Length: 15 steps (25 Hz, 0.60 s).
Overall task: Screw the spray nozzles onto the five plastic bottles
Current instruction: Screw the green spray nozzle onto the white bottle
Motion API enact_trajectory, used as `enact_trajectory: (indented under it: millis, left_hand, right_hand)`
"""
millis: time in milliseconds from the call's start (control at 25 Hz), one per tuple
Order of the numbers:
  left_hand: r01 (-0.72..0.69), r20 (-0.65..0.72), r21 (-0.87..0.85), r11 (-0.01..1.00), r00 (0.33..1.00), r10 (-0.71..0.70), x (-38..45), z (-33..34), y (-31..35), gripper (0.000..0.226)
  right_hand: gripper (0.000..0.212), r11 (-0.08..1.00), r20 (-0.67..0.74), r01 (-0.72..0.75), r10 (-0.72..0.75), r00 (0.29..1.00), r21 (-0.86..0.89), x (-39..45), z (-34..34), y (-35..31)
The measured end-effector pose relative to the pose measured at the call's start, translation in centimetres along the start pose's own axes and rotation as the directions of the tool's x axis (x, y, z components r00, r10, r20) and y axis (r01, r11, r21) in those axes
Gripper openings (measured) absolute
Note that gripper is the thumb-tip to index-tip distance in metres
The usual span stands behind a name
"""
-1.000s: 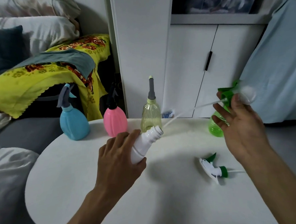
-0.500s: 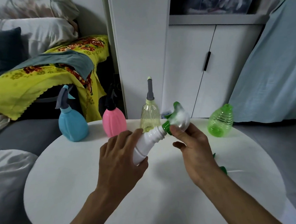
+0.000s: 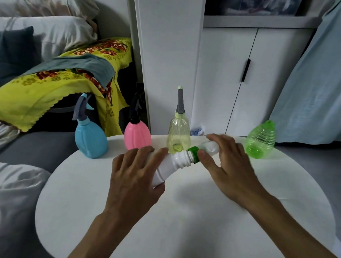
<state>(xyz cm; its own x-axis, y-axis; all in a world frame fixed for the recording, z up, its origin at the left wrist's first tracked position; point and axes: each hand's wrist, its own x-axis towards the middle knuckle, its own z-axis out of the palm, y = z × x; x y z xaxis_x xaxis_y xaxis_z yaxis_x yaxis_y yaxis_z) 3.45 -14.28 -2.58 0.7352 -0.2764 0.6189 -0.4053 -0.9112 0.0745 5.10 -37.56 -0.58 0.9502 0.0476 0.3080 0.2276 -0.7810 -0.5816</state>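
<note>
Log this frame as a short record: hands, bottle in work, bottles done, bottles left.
left hand: grips white bottle, held tilted above the table
right hand: holds nozzle, thumb on its green collar at the bottle's neck
bottle in work: white bottle, threads still showing below the collar
bottles with nozzles on: blue bottle, pink bottle, yellow bottle
bottles left: green bottle, no nozzle on it
spare nozzle: not visible
</note>
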Motion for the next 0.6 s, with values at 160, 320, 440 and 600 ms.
enact_trajectory:
  millis: [160, 320, 440, 600]
  left_hand:
    - [-0.038, 0.022, -0.023, 0.999, 0.999, 0.038, 0.0, -0.8, -0.3, 0.079]
    - [-0.087, 0.021, -0.054, 0.995, 0.996, 0.089, 0.5, -1.6, -0.9, 0.076]
    - [-0.123, 0.051, -0.059, 0.991, 0.991, 0.126, 0.4, -1.8, -1.3, 0.078]
    - [-0.126, 0.07, -0.104, 0.987, 0.989, 0.133, 0.3, -1.6, -1.1, 0.078]
  right_hand:
    - [0.046, 0.961, -0.057, 0.269, -0.266, 0.962, 0.061, 0.0, -1.5, -0.3]
    - [0.032, 0.937, -0.03, 0.316, -0.315, 0.949, 0.15, -0.5, -1.9, -1.1]
    - [0.027, 0.879, 0.031, 0.322, -0.355, 0.934, 0.353, -0.5, -1.7, -1.5]
    - [0.029, 0.836, 0.137, 0.285, -0.387, 0.912, 0.47, 0.1, -2.8, -1.2]
